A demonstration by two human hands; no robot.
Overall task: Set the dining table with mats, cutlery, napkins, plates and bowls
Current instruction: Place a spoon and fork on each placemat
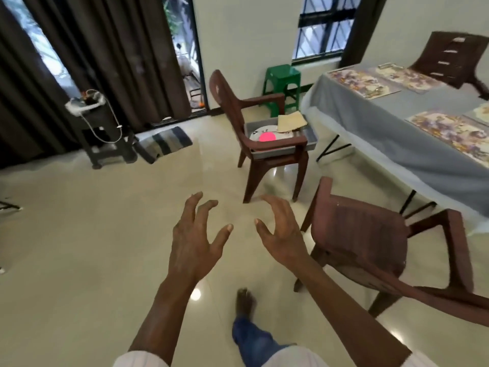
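My left hand (197,234) and my right hand (281,231) are both held out over the floor, fingers spread and loosely bent, holding nothing. Ahead, a grey tray (309,143) sits on the seat of a brown plastic chair (260,112). Inside the tray lie a plate (259,129), a pink round item (267,137) and folded beige napkins (291,121). At the right stands the dining table (397,128) under a grey cloth. Patterned mats (365,80) lie on it, with cutlery (375,91) on one mat.
A second brown chair (383,250) stands close at my right, beside the table. A third chair (455,59) is at the table's far side. A green stool (281,83) stands by the wall. A dark cart (105,133) and striped rug (164,143) are at the left. My foot (244,300) is on the tiled floor.
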